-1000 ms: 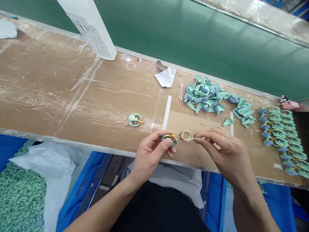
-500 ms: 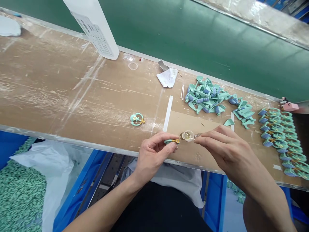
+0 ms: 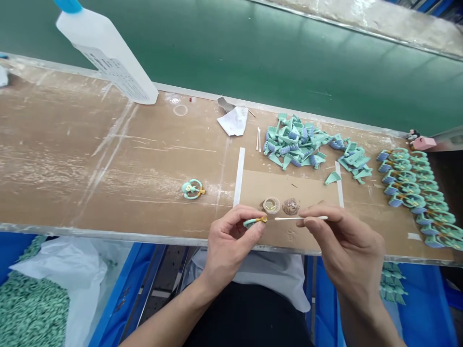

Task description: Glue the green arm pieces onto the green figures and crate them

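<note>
My left hand (image 3: pixel 235 241) pinches a small teal and yellow ring-shaped figure (image 3: pixel 256 221), its yellow end pointing right. Between the thumb and fingers of my right hand (image 3: pixel 343 241) is a white cotton swab (image 3: pixel 289 219), held level, its left tip a short gap from the yellow end. Just beyond the swab stands a small clear cup (image 3: pixel 271 206) with yellowish contents, and beside it lies a round brown-stained patch (image 3: pixel 291 206). Another teal and yellow figure (image 3: pixel 193 189) lies on the table to the left.
Teal and purple parts (image 3: pixel 296 142) are heaped at the back. Rows of assembled figures (image 3: pixel 405 180) stand at the right. A white bottle (image 3: pixel 115 58), crumpled paper (image 3: pixel 234 121) and two swabs (image 3: pixel 258 140) are along the back. Blue bins (image 3: pixel 119 289) sit below the table edge (image 3: pixel 108 239).
My right hand has drawn back from the cup and turned, bringing the swab level near the figure's yellow end. My left hand still holds the figure. The view has shifted.
</note>
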A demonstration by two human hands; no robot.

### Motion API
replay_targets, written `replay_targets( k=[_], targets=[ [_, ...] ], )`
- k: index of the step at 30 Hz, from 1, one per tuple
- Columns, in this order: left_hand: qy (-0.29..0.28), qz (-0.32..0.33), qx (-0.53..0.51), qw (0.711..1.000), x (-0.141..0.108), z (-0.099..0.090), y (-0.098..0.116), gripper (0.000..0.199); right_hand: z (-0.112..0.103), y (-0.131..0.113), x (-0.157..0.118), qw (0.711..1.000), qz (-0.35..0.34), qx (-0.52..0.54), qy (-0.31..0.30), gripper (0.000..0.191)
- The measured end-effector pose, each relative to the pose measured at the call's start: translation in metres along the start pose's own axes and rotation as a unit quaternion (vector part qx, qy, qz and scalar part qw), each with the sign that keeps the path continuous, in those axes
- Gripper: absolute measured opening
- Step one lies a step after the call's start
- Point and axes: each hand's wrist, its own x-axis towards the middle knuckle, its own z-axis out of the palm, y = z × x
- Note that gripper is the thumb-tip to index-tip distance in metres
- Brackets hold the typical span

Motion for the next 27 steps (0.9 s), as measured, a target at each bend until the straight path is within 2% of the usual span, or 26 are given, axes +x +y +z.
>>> replay_targets(
  k=[2,9,16,24,27],
  targets=[
    [-0.003,0.013,0.014,1.0,0.0,0.002,0.0,0.004,0.006,0.001,-0.007,0.999,0.021,0.027,0.013,0.007],
    [-0.009,0.024,0.035,0.999,0.0,0.004,0.0,0.007,0.008,0.001,-0.006,0.999,0.021,0.026,-0.009,0.01],
    [-0.012,0.027,0.038,0.999,-0.002,0.005,0.0,0.007,0.01,-0.003,-0.001,0.999,-0.019,0.02,-0.04,0.013],
    [0.008,0.078,0.065,0.995,-0.006,0.004,-0.003,0.006,0.012,-0.014,0.001,0.996,-0.07,-0.047,-0.004,0.019],
    [0.013,0.093,0.077,0.993,-0.006,0.004,-0.003,0.008,0.008,-0.015,0.007,0.994,-0.087,-0.058,-0.035,0.017]
  ],
)
